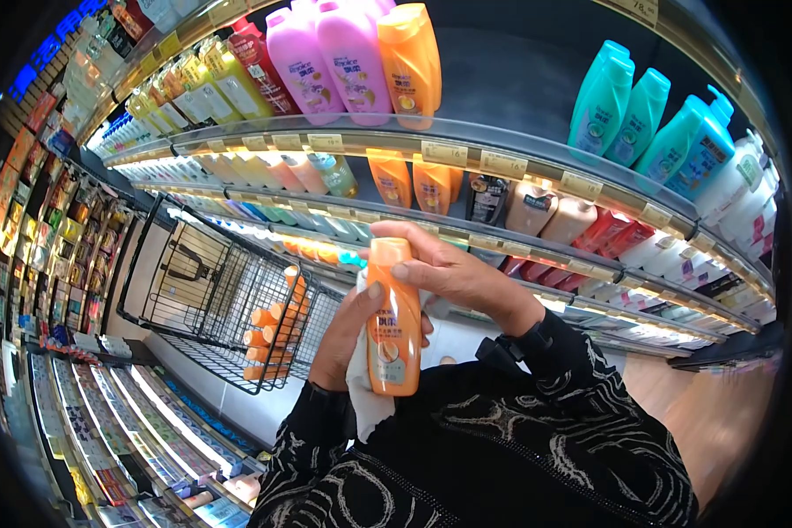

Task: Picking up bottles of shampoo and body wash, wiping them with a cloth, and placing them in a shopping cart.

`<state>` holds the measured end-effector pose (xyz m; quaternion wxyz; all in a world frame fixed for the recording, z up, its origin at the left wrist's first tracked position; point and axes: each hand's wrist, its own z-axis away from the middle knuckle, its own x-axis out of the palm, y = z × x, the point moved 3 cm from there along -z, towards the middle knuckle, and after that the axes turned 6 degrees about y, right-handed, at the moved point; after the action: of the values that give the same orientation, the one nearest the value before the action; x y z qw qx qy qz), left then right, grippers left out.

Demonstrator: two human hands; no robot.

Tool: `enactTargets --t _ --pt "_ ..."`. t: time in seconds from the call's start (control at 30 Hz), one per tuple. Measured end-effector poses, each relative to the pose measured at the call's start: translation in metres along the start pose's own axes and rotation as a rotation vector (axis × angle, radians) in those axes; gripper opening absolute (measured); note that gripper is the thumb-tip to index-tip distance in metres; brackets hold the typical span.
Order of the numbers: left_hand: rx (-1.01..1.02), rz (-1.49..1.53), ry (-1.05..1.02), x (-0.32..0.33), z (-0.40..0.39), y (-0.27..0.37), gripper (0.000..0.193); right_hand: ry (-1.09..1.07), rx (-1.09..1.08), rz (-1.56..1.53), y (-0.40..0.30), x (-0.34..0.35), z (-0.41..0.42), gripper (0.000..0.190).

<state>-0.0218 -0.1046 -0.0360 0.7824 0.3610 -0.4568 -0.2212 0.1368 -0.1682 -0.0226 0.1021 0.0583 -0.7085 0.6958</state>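
Observation:
An orange shampoo bottle point(393, 330) with a paler cap stands upright before my chest. My left hand point(343, 336) wraps its lower body from the left, with a white cloth point(368, 402) between palm and bottle. Across the cap and shoulder lie the thumb and fingers of my right hand point(445, 267). Similar orange bottles point(267, 336) lie in a black wire shopping cart point(204, 290) on the left. More orange bottles point(409, 66) stand on the upper shelf beside pink-purple bottles point(353, 59), and others point(391, 178) on the shelf below.
Curved shelf edges point(462, 155) with price tags run across the front and right. Teal bottles point(604, 99) stand at the upper right; red bottles point(624, 237) are lower down. Another display rack point(112, 422) borders the aisle at the lower left. Wooden flooring point(706, 416) shows at the right.

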Motion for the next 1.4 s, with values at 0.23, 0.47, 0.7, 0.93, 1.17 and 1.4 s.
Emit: enactTargets --t 0.23,0.47,0.7,0.93,1.17,1.4 --pt "0.499 -0.100 0.294 -0.006 -0.009 0.036 0.045 0.169 0.013 0.019 0.020 0.013 0.000 0.112" --pt "0.622 -0.154 0.344 -0.014 -0.006 0.046 0.044 0.001 0.068 0.188 0.027 0.019 -0.004 0.080" --pt "1.098 -1.007 0.265 -0.014 -0.001 0.073 0.030 0.024 0.151 0.128 0.025 0.023 0.007 0.071" --pt "0.710 -0.159 0.505 -0.027 -0.009 0.038 0.048 0.160 0.033 -0.225 0.020 0.008 0.007 0.061" --pt "0.349 -0.048 0.204 0.015 -0.018 0.012 0.068 0.245 -0.177 -0.371 -0.011 0.006 -0.005 0.058" --pt "0.128 -0.115 0.196 0.022 -0.002 0.009 0.067 0.303 -0.226 0.099 -0.011 -0.004 -0.005 0.065"
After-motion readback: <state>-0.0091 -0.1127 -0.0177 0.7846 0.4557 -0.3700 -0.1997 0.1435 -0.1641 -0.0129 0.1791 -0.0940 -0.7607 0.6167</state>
